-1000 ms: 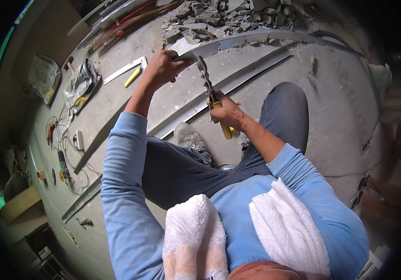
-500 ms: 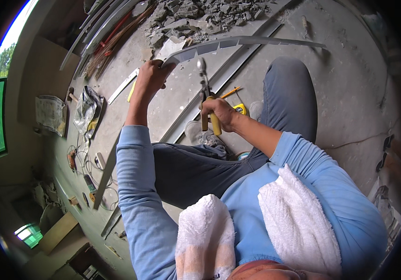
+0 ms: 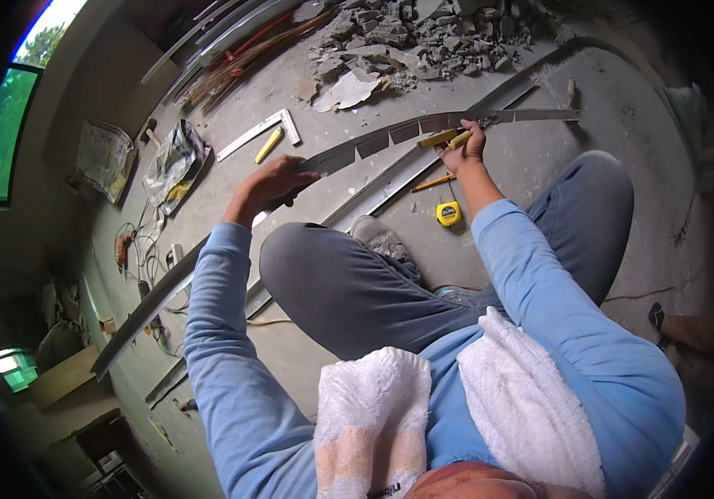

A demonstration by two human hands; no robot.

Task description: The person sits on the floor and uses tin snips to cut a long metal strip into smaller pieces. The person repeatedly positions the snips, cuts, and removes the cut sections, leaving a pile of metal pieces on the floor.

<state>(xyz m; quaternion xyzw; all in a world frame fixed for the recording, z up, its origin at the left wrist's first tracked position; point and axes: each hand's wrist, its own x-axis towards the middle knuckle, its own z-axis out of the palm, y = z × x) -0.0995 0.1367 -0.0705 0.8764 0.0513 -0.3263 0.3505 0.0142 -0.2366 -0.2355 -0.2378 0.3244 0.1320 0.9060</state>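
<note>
My left hand (image 3: 278, 181) is closed around a long, thin metal channel (image 3: 336, 157). The channel runs from low on the left, past my left knee, to the far right, bowing slightly. Several notches are cut along the edge between my hands. In my right hand (image 3: 472, 150) is a pair of tin snips (image 3: 438, 138) with yellow handles. Their jaws lie against the channel's right part; whether they bite into the metal is too small to tell.
Under the held piece, another metal channel (image 3: 386, 185) lies on the concrete. Near my right forearm are a yellow tape measure (image 3: 448, 214) and a pencil (image 3: 433, 183). A square (image 3: 249, 138) and yellow-handled knife (image 3: 269, 145) lie left. Broken rubble (image 3: 423, 41) is heaped beyond.
The snips have gone from in front of my body, away and right, up to the channel. My left hand has come nearer with the channel. My view has shifted.
</note>
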